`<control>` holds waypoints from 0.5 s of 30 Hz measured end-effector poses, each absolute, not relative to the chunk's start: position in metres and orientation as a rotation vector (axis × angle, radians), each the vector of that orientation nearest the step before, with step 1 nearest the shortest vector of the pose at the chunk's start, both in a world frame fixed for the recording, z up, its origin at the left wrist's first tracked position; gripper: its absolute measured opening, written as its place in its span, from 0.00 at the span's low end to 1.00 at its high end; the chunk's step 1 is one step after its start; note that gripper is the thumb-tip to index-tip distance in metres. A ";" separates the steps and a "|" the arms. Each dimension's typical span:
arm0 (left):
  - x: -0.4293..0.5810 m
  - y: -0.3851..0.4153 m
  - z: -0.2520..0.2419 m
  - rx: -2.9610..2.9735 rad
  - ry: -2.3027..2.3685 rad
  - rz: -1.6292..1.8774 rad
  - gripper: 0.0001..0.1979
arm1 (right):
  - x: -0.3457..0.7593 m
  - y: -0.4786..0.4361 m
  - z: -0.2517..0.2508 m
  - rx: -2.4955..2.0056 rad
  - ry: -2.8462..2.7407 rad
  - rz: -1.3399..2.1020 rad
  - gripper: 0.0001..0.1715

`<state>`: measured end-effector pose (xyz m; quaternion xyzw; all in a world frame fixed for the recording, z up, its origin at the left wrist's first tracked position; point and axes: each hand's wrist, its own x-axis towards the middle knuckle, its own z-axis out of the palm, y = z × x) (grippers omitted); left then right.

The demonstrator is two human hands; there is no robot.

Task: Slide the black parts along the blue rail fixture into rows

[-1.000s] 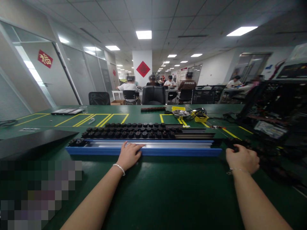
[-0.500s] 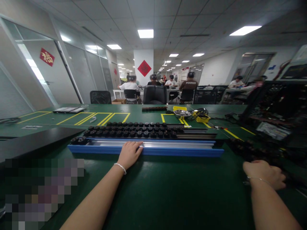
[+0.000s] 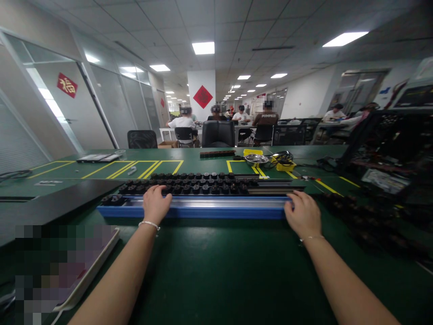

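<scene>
A long blue rail (image 3: 216, 212) with a silvery inner channel lies across the table before me. Two black socket-like modules (image 3: 113, 199) sit at its left end. My left hand (image 3: 156, 205) is over the rail's left part, thumb and fingers apart, near the rows of black modules behind. At the rail's right end is my right hand (image 3: 304, 214), its fingers and thumb curled in; what they hold, if anything, is hidden. Just behind the rail stand rows of similar black modules (image 3: 196, 183) in dark rails.
Loose black modules (image 3: 365, 221) lie in a dark heap at right, blurred. A metal bowl (image 3: 256, 160) and yellow bins stand farther back. To the left are a dark panel (image 3: 64, 203) and a white-edged device (image 3: 91, 271). A tall dark rack (image 3: 389, 149) stands at right.
My right hand has come from the heap at right to the rail's right end. My left hand has slid leftward along the rail.
</scene>
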<state>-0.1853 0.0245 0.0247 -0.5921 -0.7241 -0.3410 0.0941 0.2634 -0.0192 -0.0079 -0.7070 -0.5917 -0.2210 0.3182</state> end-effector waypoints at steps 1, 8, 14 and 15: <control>-0.195 0.027 0.029 -1.724 -2.204 -0.970 0.20 | 0.253 -0.016 -0.011 -1.845 -1.638 -0.541 0.22; -0.279 0.030 0.063 -1.377 -2.647 -0.516 0.32 | 0.237 -0.016 -0.020 -1.896 -1.763 -0.388 0.21; -0.342 0.030 0.041 -1.442 -2.788 -0.284 0.30 | 0.237 -0.017 -0.016 -1.916 -1.752 -0.414 0.21; -0.349 0.032 0.036 -1.514 -2.741 -0.315 0.29 | 0.237 -0.017 -0.016 -1.914 -1.754 -0.415 0.21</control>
